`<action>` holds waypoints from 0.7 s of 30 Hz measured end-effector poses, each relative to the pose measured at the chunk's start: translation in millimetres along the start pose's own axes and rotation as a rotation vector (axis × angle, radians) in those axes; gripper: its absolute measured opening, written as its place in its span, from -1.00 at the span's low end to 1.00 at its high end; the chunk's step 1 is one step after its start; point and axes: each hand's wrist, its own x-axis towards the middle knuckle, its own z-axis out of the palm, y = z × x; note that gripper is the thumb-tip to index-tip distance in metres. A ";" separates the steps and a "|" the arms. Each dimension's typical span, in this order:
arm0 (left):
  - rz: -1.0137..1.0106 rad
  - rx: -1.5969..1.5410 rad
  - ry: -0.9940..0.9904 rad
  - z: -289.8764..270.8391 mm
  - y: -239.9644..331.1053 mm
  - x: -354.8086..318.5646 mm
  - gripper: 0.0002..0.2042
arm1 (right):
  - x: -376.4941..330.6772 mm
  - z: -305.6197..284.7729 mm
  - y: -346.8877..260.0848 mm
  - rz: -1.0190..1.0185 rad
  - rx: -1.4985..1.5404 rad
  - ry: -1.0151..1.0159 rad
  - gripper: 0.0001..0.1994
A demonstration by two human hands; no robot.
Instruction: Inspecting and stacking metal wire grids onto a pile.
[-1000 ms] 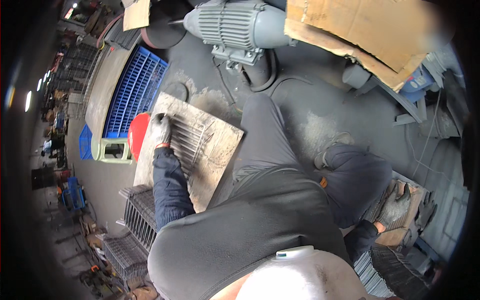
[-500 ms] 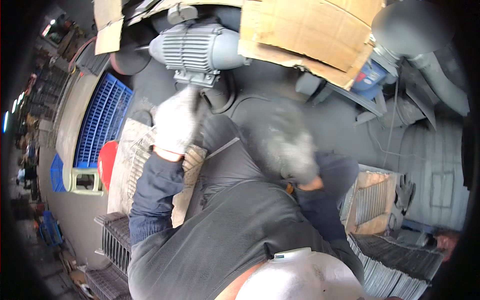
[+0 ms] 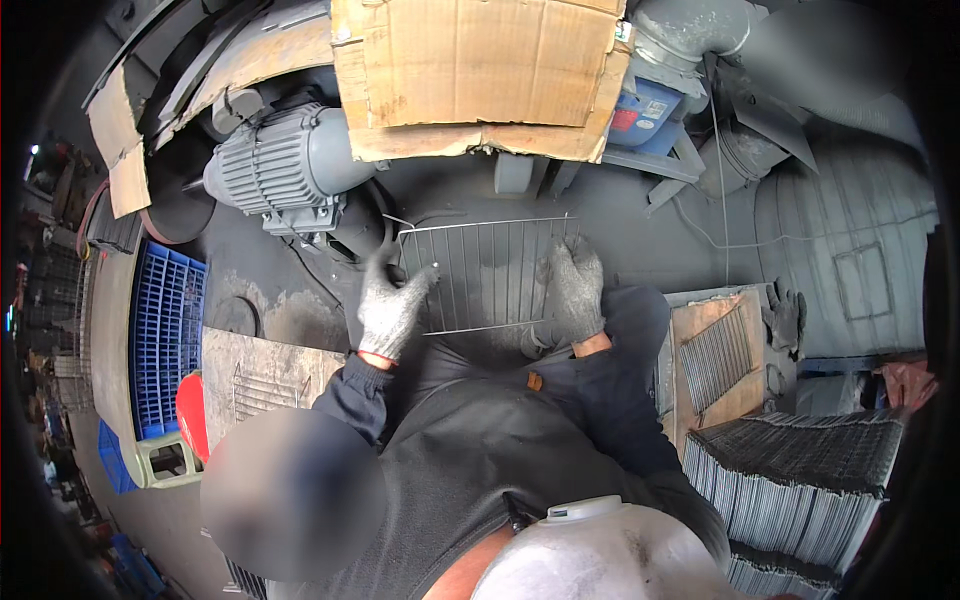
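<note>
A thin metal wire rack point(image 3: 487, 275), with a rectangular frame and several parallel bars, is held up in front of my lap. My left hand point(image 3: 393, 308), in a pale grey knit glove, is at the rack's left end, its thumb over the near face and its fingers at the side edge. My right hand point(image 3: 576, 295), in a darker, soiled grey glove, has its fingers closed round the right end.
A grey electric motor point(image 3: 275, 165) stands ahead on the left, beside a cardboard sheet point(image 3: 475, 65). Racks lie on a right-hand board point(image 3: 690, 350), with a tall rack stack point(image 3: 790, 490) nearer. A left-hand board point(image 3: 320, 362) holds more racks, near a blue crate point(image 3: 170, 340).
The wire rack is now up between both hands. My left hand moved right, and my right hand rose from beside my leg. The view has swung to the right.
</note>
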 end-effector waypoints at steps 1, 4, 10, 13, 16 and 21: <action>-0.004 0.002 -0.008 10.2 -4.1 2.3 -0.34 | 1.8 -2.9 3.5 0.008 -0.002 0.005 -0.85; -0.304 -0.577 -0.351 38.8 -1.9 10.6 -0.65 | 7.1 -11.3 9.6 0.058 0.008 0.049 -0.83; -0.302 -0.593 -0.397 102.2 -6.9 29.1 -0.85 | 41.9 -57.5 19.8 0.103 -0.071 -0.097 -0.84; -0.344 -0.675 -0.442 132.7 6.6 35.0 -0.85 | 53.0 -72.4 14.6 -0.038 0.035 -0.021 -0.86; -0.297 -0.611 -0.513 142.6 13.3 51.1 -0.82 | 67.5 -80.9 19.5 0.106 0.144 0.108 -0.88; -0.328 -0.629 -0.466 134.0 -20.9 71.3 -0.88 | 79.8 -39.1 41.6 0.078 0.127 0.129 -0.95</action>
